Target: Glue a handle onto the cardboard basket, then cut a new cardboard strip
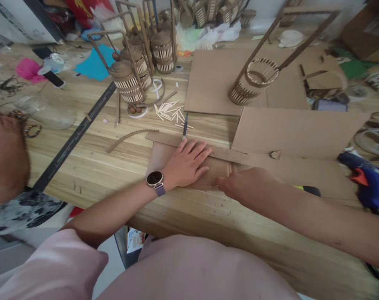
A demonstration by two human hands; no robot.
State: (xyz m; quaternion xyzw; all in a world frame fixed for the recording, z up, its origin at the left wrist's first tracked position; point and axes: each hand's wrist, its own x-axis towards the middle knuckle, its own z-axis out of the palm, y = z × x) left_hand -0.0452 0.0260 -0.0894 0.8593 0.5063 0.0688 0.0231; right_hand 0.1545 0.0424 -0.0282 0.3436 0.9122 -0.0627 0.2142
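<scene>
My left hand, a watch on its wrist, lies flat with fingers spread on a piece of brown cardboard. A long cardboard strip runs along the far side of that piece, just beyond my fingertips. My right hand is closed at the near edge of the cardboard, its fingertips low against it; whatever it may hold is hidden. Past my left fingers lies a thin dark-bladed tool. Behind my right forearm a yellow and black handle shows in part.
A folded cardboard sheet and a blue glue gun lie to the right. Farther back are a stick basket with a tall handle, several similar baskets and loose small sticks. Another person's arm rests at left.
</scene>
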